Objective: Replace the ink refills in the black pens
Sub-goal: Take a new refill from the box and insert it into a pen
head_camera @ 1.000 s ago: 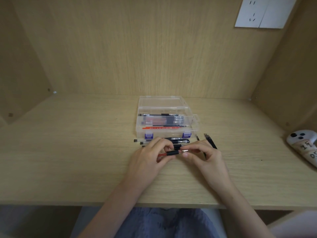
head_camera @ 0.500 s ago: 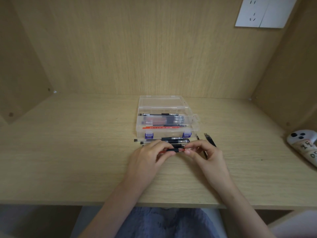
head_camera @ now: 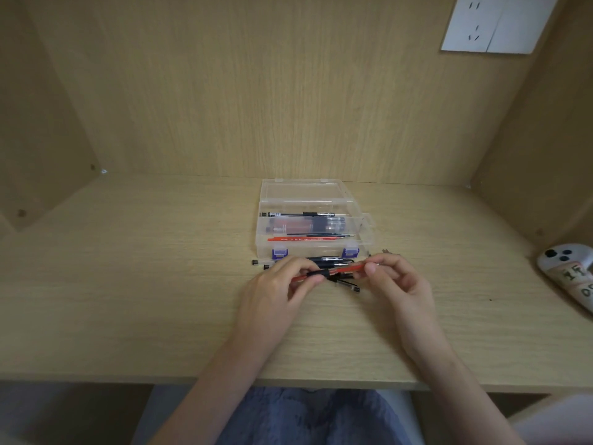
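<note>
Right now both hands meet just above the wooden desk (head_camera: 128,284), a little toward six o'clock from the clear box (head_camera: 356,220). The left hand (head_camera: 276,293) has its thumb and curled fingers pinched round the black grip (head_camera: 319,273) of a pen body, and a red refill (head_camera: 349,268) sticks out of that grip toward three o'clock, tilted slightly upward. The right hand (head_camera: 398,284) pinches the far end of the red refill between thumb and forefinger, its other fingers loosely curled below. Part of the red stem also shows at nine o'clock of the grip, under the left fingers. More black pens (head_camera: 327,260) lie side by side on the desk between the hands and the box front, partly hidden by the fingers, and a loose dark pen part (head_camera: 348,285) lies on the desk directly beneath the refill. The box stands open with its lid laid back toward twelve o'clock; inside are a black pen (head_camera: 298,214) along the far wall, a thin dark refill (head_camera: 321,234) and a red strip (head_camera: 305,239) near the front wall. At three o'clock, by the desk's edge, lies a white controller (head_camera: 568,268), and a white wall socket (head_camera: 494,24) sits at about one o'clock on the back panel.
</note>
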Demonstrator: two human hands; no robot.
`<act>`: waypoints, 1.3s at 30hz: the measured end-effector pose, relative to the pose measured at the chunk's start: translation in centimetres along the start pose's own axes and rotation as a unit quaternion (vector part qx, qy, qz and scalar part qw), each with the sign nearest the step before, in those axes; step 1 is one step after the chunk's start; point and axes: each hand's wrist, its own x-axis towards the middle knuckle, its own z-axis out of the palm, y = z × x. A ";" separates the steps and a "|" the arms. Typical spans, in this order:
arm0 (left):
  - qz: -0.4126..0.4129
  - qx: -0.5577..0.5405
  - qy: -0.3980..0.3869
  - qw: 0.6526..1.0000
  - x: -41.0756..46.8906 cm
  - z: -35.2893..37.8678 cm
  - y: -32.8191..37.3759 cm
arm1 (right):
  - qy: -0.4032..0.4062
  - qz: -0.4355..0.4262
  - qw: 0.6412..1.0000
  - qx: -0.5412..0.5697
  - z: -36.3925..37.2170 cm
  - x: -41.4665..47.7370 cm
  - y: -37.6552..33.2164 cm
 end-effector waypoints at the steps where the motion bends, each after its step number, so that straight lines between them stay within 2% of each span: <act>1: -0.004 0.000 0.001 1.000 0.0 0.0 0.0 | 0.004 0.010 0.999 0.032 0.0 0.1 -0.2; 6: -0.031 0.001 0.010 0.999 0.0 0.0 0.0 | 0.061 0.018 0.988 0.139 -0.3 0.7 -0.9; 12: -0.037 0.008 0.000 0.999 0.1 -0.1 0.1 | 0.097 0.010 0.985 0.144 -0.8 1.3 -1.2; 19: -0.041 0.014 -0.004 0.999 0.1 -0.1 0.0 | 0.072 0.033 0.990 0.120 -0.8 1.4 -1.2; 23: -0.043 0.012 0.000 0.999 0.1 0.0 -0.1 | 0.118 0.031 0.988 0.091 -1.4 1.3 -0.7; 26: -0.050 -0.006 0.016 0.999 0.1 0.0 -0.1 | 0.136 0.029 0.984 0.113 -1.8 1.1 -0.8; 28: -0.054 -0.015 0.021 0.998 0.1 -0.1 0.0 | 0.140 0.022 0.989 0.042 -1.8 0.8 -1.1; 30: -0.051 -0.014 0.019 0.998 0.1 -0.1 0.0 | 0.108 -0.010 0.986 -0.124 -1.6 0.5 -1.0; 31: -0.051 -0.013 0.017 0.998 0.1 -0.1 0.0 | 0.077 -0.033 0.971 -0.225 -1.4 0.3 -0.8; 32: -0.052 -0.011 0.014 0.999 0.1 -0.1 0.0 | 0.050 -0.054 0.940 -0.332 -1.2 0.1 -0.4; 34: -0.052 -0.010 0.011 0.999 0.1 -0.1 0.1 | 0.000 -0.094 0.861 -0.500 -0.7 -0.3 0.3; 35: -0.051 -0.010 0.012 0.999 0.1 -0.1 0.1 | -0.019 -0.100 0.834 -0.542 -0.3 -0.5 0.5; 36: -0.049 -0.012 0.012 0.999 0.1 -0.2 0.1 | -0.032 -0.098 0.822 -0.560 0.0 -0.6 0.6; 39: -0.047 -0.009 0.007 0.999 0.1 -0.2 0.1 | -0.041 -0.095 0.821 -0.562 0.3 -0.7 0.6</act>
